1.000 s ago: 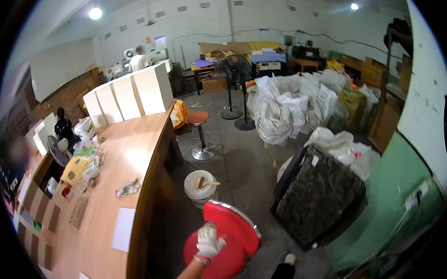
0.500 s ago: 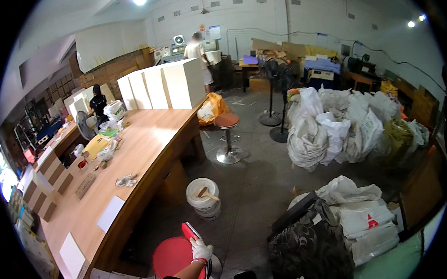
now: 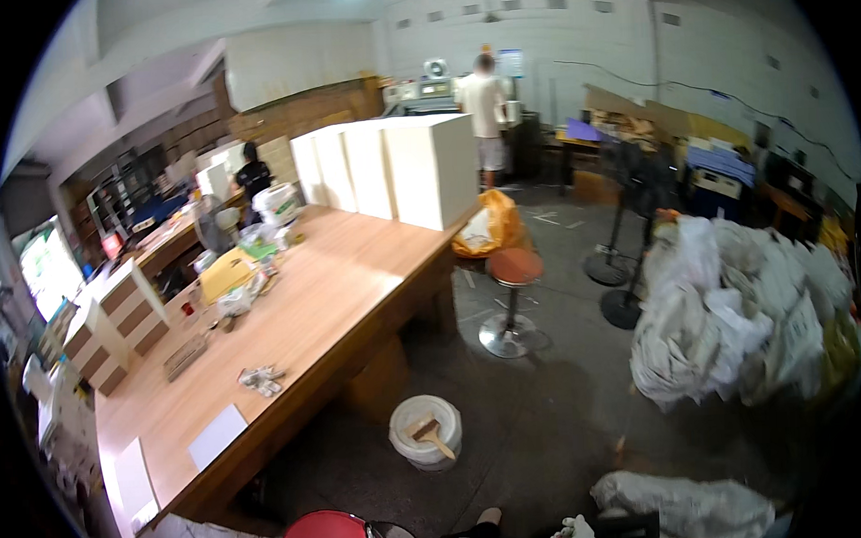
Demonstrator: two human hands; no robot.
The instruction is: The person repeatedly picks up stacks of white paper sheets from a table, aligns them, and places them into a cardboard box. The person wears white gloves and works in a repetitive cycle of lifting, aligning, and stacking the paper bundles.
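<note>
At the bottom edge a white-gloved hand, my right hand (image 3: 573, 532), shows only in part. It is beside a dark edge (image 3: 631, 528); whether its fingers grip anything is too small and blurred to make out. My left hand is out of view. Lower left of centre is a red-seated chair (image 3: 328, 536), cut off by the bottom edge. Beyond it a white bucket (image 3: 422, 408) stands on the floor, with a wooden-handled brush (image 3: 431, 434) lying across its top.
A long wooden table (image 3: 308, 302) runs along the left, bearing tall white blocks (image 3: 432, 174), white gloves (image 3: 261, 380) and pale boards (image 3: 218, 436). A brown stool (image 3: 514, 267), black fans (image 3: 627, 196) and white sacks (image 3: 726, 325) stand right. A person (image 3: 483, 115) is at the back.
My left hand was on the red chair and has left the view. The view has swung left, so the table, bucket and sacks sit further right, and the chair is lower.
</note>
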